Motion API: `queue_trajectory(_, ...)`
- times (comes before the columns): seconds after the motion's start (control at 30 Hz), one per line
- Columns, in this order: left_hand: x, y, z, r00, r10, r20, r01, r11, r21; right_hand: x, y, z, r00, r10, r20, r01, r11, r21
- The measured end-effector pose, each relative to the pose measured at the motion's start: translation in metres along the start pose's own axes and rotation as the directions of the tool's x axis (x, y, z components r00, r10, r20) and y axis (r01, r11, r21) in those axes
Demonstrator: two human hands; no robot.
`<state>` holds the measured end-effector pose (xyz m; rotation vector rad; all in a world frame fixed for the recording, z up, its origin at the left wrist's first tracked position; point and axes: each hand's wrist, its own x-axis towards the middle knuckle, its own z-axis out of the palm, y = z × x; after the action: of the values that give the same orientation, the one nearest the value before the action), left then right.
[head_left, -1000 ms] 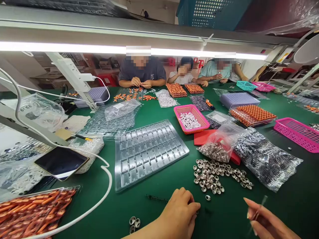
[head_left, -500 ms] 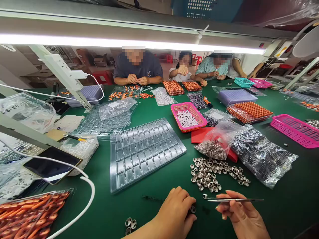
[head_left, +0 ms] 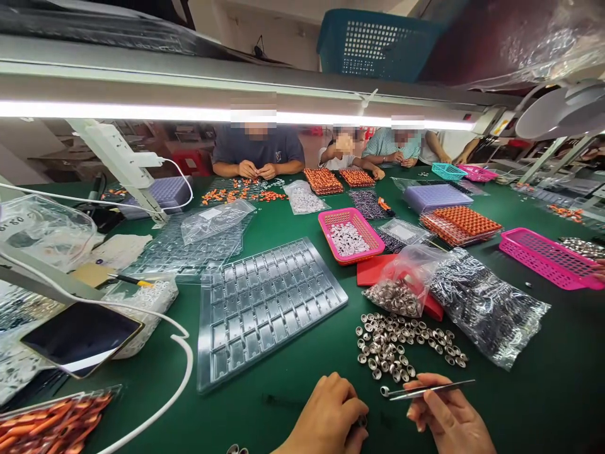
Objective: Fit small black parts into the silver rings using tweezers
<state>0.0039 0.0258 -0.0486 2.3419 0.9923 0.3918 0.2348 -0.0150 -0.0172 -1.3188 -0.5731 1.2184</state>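
My left hand [head_left: 326, 413] is closed, with a small silver metal cup [head_left: 362, 420] pinched between thumb and fingers, mostly hidden. To the left of its knuckles lies a thin dark strip [head_left: 278, 401]; whether the hand touches it I cannot tell. In my right hand [head_left: 442, 410] is a pair of tweezers [head_left: 435, 389], tips pointing left. A single metal cup [head_left: 384, 391] with a round opening sits at those tips. Just beyond the tweezers spreads a loose pile of such cups [head_left: 392, 343]. A couple more cups [head_left: 236, 449] show at the bottom edge.
A clear compartment tray [head_left: 274, 309] lies left of centre. Behind the pile are a bag of metal cups [head_left: 397, 293], a bag of dark parts [head_left: 489, 309] and a pink basket [head_left: 350, 253]. A white cable [head_left: 182, 372] and phone [head_left: 82, 337] lie left. Co-workers sit opposite.
The view has tilted up and shifted slightly right. My tweezers now slant more, their rear end raised, with the cup still at the tips. My left hand keeps its closed grip.
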Motion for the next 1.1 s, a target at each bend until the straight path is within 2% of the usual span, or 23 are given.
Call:
queue_trajectory(0.23,0.001,-0.001,0.001,0.998,-0.032,0.052,0.033,0.999,-0.017,0.001,0.002,-0.001,1.000,-0.019,0.004,0.019,1.000,0.011)
queue_trajectory(0.43,-0.001,0.009,-0.009,0.993,-0.119,0.023,0.120,0.990,-0.079,0.003,0.006,-0.005,0.999,0.026,0.023,-0.026,0.999,0.023)
queue_trajectory(0.57,-0.004,0.022,-0.024,0.989,-0.146,-0.022,0.143,0.982,-0.126,-0.001,0.004,-0.002,0.998,-0.038,0.039,0.038,0.999,0.005)
queue_trajectory(0.7,-0.004,0.026,-0.034,0.994,-0.107,-0.013,0.104,0.986,-0.132,-0.005,0.000,0.001,0.985,-0.112,0.134,0.113,0.994,-0.004)
queue_trajectory(0.83,-0.003,0.025,-0.037,0.993,-0.119,0.020,0.121,0.980,-0.157,-0.006,0.001,-0.001,0.965,-0.124,0.230,0.136,0.990,-0.036)
queue_trajectory(1.0,-0.005,0.024,-0.038,0.993,-0.117,0.015,0.118,0.977,-0.175,-0.005,0.004,0.000,0.965,-0.127,0.229,0.144,0.988,-0.061)
queue_trajectory(1.1,-0.005,0.023,-0.038,0.993,-0.113,0.021,0.115,0.975,-0.190,-0.011,0.002,0.001,0.961,-0.142,0.236,0.178,0.974,-0.139)
